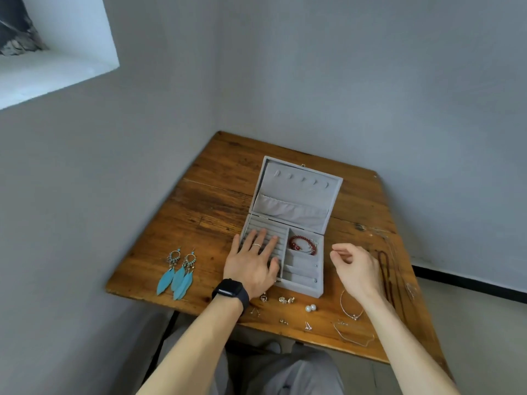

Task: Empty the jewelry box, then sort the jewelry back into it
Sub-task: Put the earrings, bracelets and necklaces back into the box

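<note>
A grey velvet jewelry box (302, 290) stands open on the wooden table (205, 212), lid upright. My left hand (253, 263) lies flat, fingers spread, on the ring rolls in the box's left half. A red bead bracelet (303, 245) lies in the top right compartment. My right hand (356, 269) hovers right of the box with fingers loosely curled, holding nothing I can see. Two blue feather earrings (178, 273) lie to the left. Small earrings (286, 300), pearl studs (310, 308) and a thin chain (351, 310) lie along the near edge.
A dark beaded necklace (385, 269) and fine chains (353, 336) lie on the table's right side. Grey walls close in behind and on the left of the table. My knees are under the near edge.
</note>
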{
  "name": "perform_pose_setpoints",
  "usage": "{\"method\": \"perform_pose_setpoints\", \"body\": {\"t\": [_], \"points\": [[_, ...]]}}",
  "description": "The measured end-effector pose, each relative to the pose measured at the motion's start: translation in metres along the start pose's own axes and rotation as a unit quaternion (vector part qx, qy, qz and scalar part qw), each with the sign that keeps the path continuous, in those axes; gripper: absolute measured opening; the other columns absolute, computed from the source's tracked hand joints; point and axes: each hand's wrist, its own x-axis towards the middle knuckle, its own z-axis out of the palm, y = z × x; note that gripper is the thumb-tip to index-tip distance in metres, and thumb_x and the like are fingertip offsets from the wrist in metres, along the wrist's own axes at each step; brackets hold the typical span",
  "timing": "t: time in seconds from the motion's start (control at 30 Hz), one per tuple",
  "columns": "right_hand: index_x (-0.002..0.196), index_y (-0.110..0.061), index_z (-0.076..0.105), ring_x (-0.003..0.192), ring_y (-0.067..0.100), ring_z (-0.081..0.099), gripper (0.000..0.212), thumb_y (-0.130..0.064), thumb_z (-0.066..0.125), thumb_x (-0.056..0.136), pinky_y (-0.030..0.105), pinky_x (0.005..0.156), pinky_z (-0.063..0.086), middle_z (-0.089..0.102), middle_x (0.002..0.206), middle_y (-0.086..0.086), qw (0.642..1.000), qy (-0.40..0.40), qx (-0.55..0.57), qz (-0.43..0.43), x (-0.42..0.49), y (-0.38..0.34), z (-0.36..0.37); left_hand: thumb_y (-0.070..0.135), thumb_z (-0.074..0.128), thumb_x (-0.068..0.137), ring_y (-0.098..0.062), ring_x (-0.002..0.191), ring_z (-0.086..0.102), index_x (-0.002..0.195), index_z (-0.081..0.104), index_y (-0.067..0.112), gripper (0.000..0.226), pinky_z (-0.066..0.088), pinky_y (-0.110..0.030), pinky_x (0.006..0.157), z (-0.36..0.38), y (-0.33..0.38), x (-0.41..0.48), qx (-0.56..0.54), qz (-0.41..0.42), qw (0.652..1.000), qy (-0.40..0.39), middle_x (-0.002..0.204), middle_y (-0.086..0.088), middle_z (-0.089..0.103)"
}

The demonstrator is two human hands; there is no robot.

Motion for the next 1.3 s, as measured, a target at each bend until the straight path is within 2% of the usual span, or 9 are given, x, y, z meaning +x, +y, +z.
{"method": "perform_pose_setpoints", "body": {"t": [0.13,0.33,0.5,0.67,0.77,0.9,0.97,1.1,1.3], "points": [[0.104,-0.032,0.071,0.098,0.013,0.064,0.016,-0.038,0.068,0.090,0.031,0.083,0.053,0.069,0.102,-0.012,0.998,-0.011,-0.052,0.028,-0.034,0.029,-0.022,0.053,0.000,0.093,-0.018,0.155,0.001,0.159,0.008,0.035,0.069,-0.002,-0.048,0.124,-0.001,0.000,0.001,-0.002,-0.005,1.000,0.002,0.168,0.003,0.008],[0.095,-0.035,0.070,0.111,0.015,0.050,0.025,-0.057,0.066,0.085,0.030,0.091,0.045,0.056,0.112,-0.015,0.989,-0.069,-0.124,0.051,-0.071,0.043,-0.020,0.055,0.002,0.094,-0.016,0.154,-0.001,0.159,0.005,0.038,0.067,-0.002,-0.047,0.124,0.002,-0.001,0.003,0.011,-0.006,1.000,-0.016,0.168,0.005,0.005],[0.104,-0.025,0.074,0.107,0.010,0.046,0.024,-0.044,0.063,0.093,0.027,0.093,0.045,0.055,0.118,-0.014,0.986,-0.066,-0.150,0.012,-0.083,0.041,-0.013,0.059,-0.003,0.090,-0.016,0.154,0.000,0.159,0.005,0.039,0.072,-0.002,-0.045,0.123,0.000,0.001,0.001,0.019,0.001,0.999,-0.025,0.168,0.006,0.004],[0.108,-0.020,0.070,0.108,0.013,0.047,0.024,-0.036,0.055,0.099,0.031,0.093,0.047,0.057,0.121,-0.009,0.980,-0.086,-0.179,-0.030,-0.079,0.037,-0.013,0.058,-0.002,0.091,-0.016,0.154,0.000,0.159,0.005,0.040,0.070,-0.001,-0.045,0.123,-0.001,0.003,0.001,0.019,-0.004,0.999,-0.029,0.168,0.006,0.003],[0.108,-0.018,0.065,0.104,0.014,0.052,0.021,-0.032,0.051,0.102,0.028,0.094,0.045,0.062,0.113,-0.004,0.989,-0.047,-0.140,-0.026,-0.072,0.033,-0.021,0.059,-0.001,0.091,-0.016,0.154,0.000,0.158,0.005,0.040,0.070,-0.001,-0.045,0.124,-0.001,0.003,0.000,0.015,-0.005,0.999,-0.028,0.168,0.007,0.003],[0.097,-0.018,0.054,0.086,0.013,0.058,0.011,-0.028,0.051,0.102,0.020,0.069,0.041,0.065,0.095,-0.003,0.994,-0.007,-0.101,-0.038,-0.057,0.018,-0.035,0.060,-0.003,0.090,-0.016,0.154,0.000,0.158,0.005,0.041,0.071,-0.001,-0.045,0.124,-0.001,0.004,0.002,0.015,-0.005,1.000,-0.024,0.168,0.007,0.003],[0.097,-0.017,0.053,0.081,0.014,0.059,0.007,-0.023,0.055,0.101,0.020,0.064,0.038,0.065,0.093,-0.002,0.996,0.012,-0.079,-0.047,-0.047,0.009,-0.038,0.063,-0.010,0.086,-0.016,0.154,0.001,0.158,0.006,0.041,0.077,-0.002,-0.045,0.123,0.000,0.004,0.002,0.009,-0.005,1.000,-0.016,0.168,0.007,0.004],[0.117,-0.016,0.056,0.086,0.012,0.061,0.019,-0.017,0.060,0.098,0.025,0.074,0.045,0.069,0.099,-0.005,0.997,0.036,-0.010,-0.065,-0.025,-0.012,-0.039,0.062,-0.015,0.081,-0.016,0.154,0.001,0.158,0.007,0.040,0.084,-0.001,-0.046,0.124,0.002,0.005,0.002,0.004,-0.007,1.000,-0.003,0.168,0.007,0.006],[0.108,-0.016,0.071,0.092,0.007,0.062,0.015,-0.014,0.063,0.096,0.006,0.072,0.036,0.072,0.106,-0.005,0.994,0.029,-0.001,-0.107,0.009,-0.032,-0.020,0.059,-0.012,0.083,-0.017,0.154,0.004,0.159,0.011,0.038,0.082,0.001,-0.048,0.124,0.002,0.005,0.000,-0.010,-0.004,1.000,0.015,0.167,0.006,0.011]]}}
